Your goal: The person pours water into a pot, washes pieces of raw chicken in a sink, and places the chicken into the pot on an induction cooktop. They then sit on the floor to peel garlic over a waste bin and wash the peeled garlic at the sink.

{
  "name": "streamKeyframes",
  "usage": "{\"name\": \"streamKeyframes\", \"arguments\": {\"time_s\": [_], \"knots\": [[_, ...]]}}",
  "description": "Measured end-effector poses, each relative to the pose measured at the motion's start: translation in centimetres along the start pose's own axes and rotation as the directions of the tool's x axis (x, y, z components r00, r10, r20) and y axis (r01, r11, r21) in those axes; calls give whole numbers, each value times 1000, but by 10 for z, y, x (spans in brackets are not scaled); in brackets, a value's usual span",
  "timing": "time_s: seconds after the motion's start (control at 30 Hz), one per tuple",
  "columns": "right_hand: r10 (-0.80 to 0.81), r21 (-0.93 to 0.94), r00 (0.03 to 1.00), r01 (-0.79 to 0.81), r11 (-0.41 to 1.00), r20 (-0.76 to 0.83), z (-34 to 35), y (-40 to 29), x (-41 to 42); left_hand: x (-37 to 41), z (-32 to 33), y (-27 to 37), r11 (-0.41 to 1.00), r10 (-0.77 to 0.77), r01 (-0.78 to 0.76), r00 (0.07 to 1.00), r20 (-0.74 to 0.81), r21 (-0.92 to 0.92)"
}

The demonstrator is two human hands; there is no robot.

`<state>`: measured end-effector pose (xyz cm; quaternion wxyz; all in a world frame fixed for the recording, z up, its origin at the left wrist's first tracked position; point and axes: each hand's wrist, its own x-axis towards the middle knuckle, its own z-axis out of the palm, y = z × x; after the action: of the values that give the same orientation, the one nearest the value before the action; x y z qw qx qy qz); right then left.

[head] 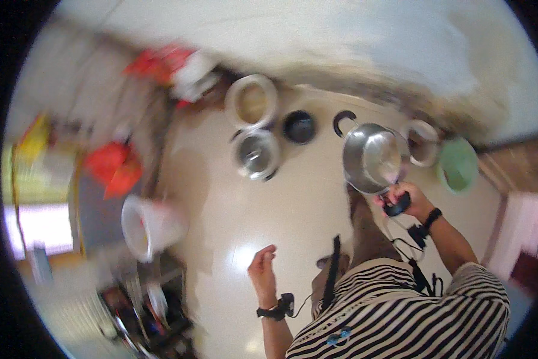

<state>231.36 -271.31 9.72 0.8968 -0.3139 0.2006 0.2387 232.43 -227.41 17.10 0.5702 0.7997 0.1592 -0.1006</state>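
Observation:
My right hand [406, 202] grips one black side handle of a stainless steel pot [356, 157]. The pot hangs tilted above the floor, its second black handle [338, 122] free on the far side. Inside, the pale bottom looks blurred, so I cannot tell whether it holds anything. My left hand [262, 267] hovers over the floor, apart from the pot, with loosely bent fingers and nothing visible in it. Both wrists wear black straps with small devices and cables.
On the tiled floor [233, 211] stand a lidded steel pot [255, 155], a dark round pan [299, 127], a pale bucket [231, 103], another pale container [433, 148] and a green basin [471, 166]. A white bucket [161, 229] and a cluttered rack [161, 278] are at left.

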Motion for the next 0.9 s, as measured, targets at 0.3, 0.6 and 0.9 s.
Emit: {"name": "streamKeyframes", "arguments": {"time_s": [0.3, 0.6, 0.9], "knots": [[742, -760, 598, -318, 566, 302, 288, 203, 66, -289, -239, -167, 984, -131, -7, 662, -738, -180], [923, -883, -293, -460, 92, 248, 558, 565, 52, -419, -336, -269, 913, -369, -113, 179, -912, -391], [704, -953, -709, -236, -191, 34, 752, 909, -57, -482, -546, -304, 466, -682, -675, 138, -718, -572]]}}
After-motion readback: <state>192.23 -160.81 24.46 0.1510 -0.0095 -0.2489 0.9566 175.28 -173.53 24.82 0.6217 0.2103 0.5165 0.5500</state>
